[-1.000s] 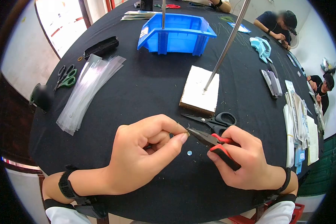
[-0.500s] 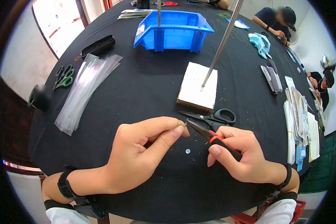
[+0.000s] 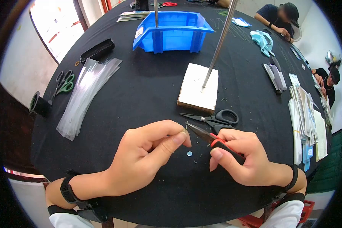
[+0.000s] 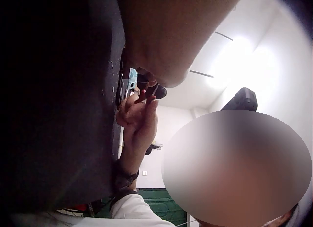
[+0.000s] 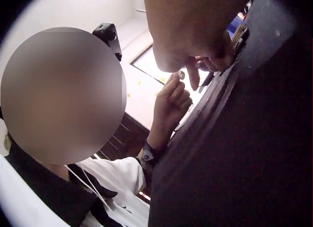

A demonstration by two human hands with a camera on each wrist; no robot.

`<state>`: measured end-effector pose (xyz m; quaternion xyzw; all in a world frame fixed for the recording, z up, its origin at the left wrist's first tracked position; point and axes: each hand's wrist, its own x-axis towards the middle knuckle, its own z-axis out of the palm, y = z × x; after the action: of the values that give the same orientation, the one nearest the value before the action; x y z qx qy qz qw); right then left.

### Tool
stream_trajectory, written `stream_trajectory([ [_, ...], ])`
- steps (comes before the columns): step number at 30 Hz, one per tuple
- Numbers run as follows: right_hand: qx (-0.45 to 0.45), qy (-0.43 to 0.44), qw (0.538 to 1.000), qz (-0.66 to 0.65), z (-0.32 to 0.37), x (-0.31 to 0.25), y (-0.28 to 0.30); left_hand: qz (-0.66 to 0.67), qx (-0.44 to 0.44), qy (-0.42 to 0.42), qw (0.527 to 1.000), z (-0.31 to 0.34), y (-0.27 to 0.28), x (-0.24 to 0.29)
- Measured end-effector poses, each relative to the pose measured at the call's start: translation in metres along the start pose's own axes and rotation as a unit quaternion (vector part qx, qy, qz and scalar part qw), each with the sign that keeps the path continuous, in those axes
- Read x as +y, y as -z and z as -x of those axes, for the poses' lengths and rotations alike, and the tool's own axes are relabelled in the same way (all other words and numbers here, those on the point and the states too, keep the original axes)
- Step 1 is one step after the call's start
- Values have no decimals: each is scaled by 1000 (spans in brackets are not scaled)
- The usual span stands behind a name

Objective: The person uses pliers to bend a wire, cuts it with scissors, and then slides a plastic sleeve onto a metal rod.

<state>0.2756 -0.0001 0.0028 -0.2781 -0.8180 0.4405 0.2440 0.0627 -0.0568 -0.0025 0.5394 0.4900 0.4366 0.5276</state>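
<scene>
In the head view my left hand (image 3: 146, 154) pinches a tiny thin piece (image 3: 186, 126) between thumb and forefinger. Its end sticks up above the fingertips; it is too small to identify. My right hand (image 3: 243, 157) grips needle-nose pliers (image 3: 201, 133) with red and black handles, their pointed tip right beside that piece. Just beyond the pliers lie black scissors (image 3: 226, 116). Below the left fingertips a small shiny round disc (image 3: 189, 154) rests on the black tablecloth (image 3: 171, 201). Both wrist views show the hands close together, with the piece mostly hidden.
A white block (image 3: 195, 89) with a metal rod (image 3: 218, 45) stands ahead, before a blue bin (image 3: 174, 40). Clear plastic strips (image 3: 83, 100) and green-handled scissors (image 3: 67, 84) lie left. A stapler (image 3: 275, 76) and paper stacks (image 3: 302, 117) lie right. Other people sit at the far right.
The pliers' handles have come together in my right hand, and their tip has moved slightly left and up. My left fingertips have shifted a little left, with the piece now pointing up.
</scene>
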Motion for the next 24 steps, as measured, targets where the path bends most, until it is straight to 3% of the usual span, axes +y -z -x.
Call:
stream_trajectory([
  [6, -46, -50, 996, -61, -3, 4, 6, 75, -24, 17, 997, -5, 2, -1],
  [17, -21, -33, 996, -77, -3, 4, 3, 77, -5, -25, 997, -8, -1, -1],
  [20, -10, -23, 997, -70, -2, 5, 1, 94, -59, 29, 993, -6, 3, 3],
  [24, -11, -31, 997, -70, -2, 3, 2, 63, -95, 24, 993, -4, 1, 9],
])
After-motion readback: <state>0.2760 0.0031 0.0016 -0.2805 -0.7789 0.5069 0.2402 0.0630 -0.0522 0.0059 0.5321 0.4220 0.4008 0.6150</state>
